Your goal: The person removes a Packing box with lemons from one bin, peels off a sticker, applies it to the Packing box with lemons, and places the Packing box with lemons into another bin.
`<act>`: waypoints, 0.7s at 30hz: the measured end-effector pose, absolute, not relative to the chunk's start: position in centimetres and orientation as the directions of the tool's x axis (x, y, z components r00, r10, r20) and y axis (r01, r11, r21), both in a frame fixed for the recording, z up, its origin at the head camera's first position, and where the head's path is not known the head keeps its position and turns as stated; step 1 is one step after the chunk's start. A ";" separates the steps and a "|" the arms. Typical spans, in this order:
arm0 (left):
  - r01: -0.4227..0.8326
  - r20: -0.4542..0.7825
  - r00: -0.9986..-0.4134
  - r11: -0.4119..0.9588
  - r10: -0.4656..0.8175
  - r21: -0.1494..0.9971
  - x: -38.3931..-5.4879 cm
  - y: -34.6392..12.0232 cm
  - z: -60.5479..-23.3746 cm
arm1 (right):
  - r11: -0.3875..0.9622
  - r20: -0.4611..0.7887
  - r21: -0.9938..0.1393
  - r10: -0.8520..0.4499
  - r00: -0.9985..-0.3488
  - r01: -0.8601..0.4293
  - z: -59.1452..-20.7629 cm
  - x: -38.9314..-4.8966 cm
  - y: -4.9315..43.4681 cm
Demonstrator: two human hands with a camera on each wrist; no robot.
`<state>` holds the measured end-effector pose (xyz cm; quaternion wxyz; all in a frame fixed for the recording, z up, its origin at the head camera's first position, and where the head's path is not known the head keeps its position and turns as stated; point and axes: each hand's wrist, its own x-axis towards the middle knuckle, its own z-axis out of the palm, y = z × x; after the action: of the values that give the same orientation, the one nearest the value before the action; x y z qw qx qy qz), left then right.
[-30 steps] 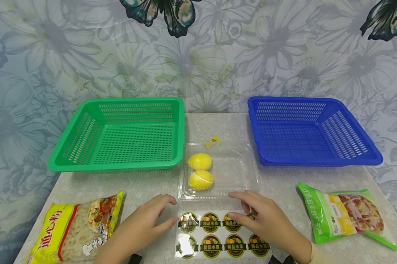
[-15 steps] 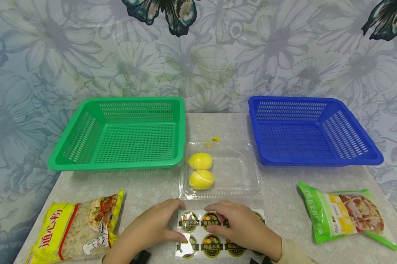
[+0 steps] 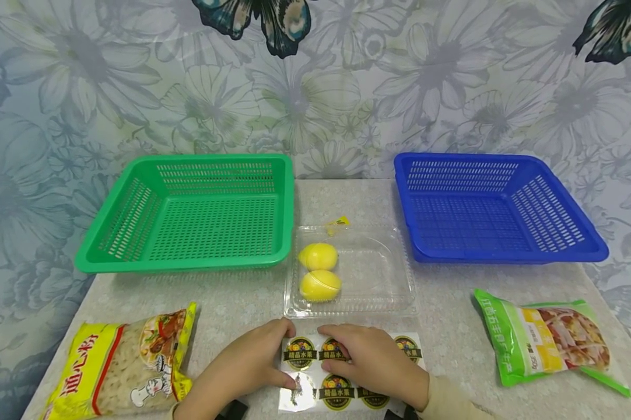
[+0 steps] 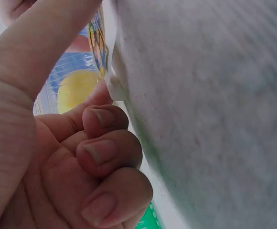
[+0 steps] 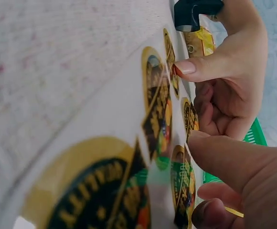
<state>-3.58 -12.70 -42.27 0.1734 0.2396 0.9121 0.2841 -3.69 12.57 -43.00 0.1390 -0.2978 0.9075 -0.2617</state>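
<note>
A sheet of round black-and-gold fruit stickers [image 3: 336,392] lies flat on the table in front of me. My left hand [image 3: 247,360] is at its left side, thumb on the sheet and index finger by the upper left corner. The left wrist view shows its other fingers [image 4: 111,151] curled toward the palm. My right hand [image 3: 375,361] lies over the upper row of stickers, thumb and index finger apart and touching the sheet; it covers part of several stickers. Behind the sheet, a clear plastic box [image 3: 375,271] has two lemons [image 3: 319,286] in its left half.
A green basket [image 3: 216,265] stands at the back left, a blue basket [image 3: 509,256] at the back right. Yellow-packaged pasta [image 3: 121,364] lies at left, a green food packet [image 3: 549,341] at right. A small yellow piece [image 3: 339,221] shows by the box's far edge.
Both hands have come closer together over the sheet. The right hand moved left across the stickers; the left moved right and down onto the sheet's edge. Lemons, box and baskets stayed put.
</note>
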 end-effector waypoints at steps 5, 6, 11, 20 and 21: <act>0.302 -0.212 -0.802 0.686 0.558 0.662 -3.8 -12.7 -42.3 | 0.701 -0.118 -0.560 -0.595 -0.795 -0.441 -43.3 -3.8 12.4; 0.300 -0.213 -0.800 0.680 0.562 0.669 -3.8 -12.7 -42.4 | 0.701 -0.113 -0.560 -0.592 -0.798 -0.441 -43.4 -3.9 12.3; 0.317 -0.194 -0.792 0.663 0.578 0.678 -3.8 -12.7 -42.5 | 0.688 -0.066 -0.573 -0.580 -0.812 -0.445 -43.7 -3.8 12.2; 0.381 -0.164 -0.785 0.674 0.598 0.633 -3.6 -12.5 -42.4 | 0.619 0.046 -0.609 -0.597 -0.801 -0.496 -44.2 -3.5 12.2; 0.381 -0.161 -0.786 0.674 0.596 0.633 -3.6 -12.5 -42.4 | 0.614 0.049 -0.611 -0.600 -0.798 -0.499 -44.2 -3.5 12.2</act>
<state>-3.58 -12.52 -42.40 0.1803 0.2725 0.8970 0.2978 -3.47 12.21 -44.19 0.0803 -0.3073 0.8948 -0.3139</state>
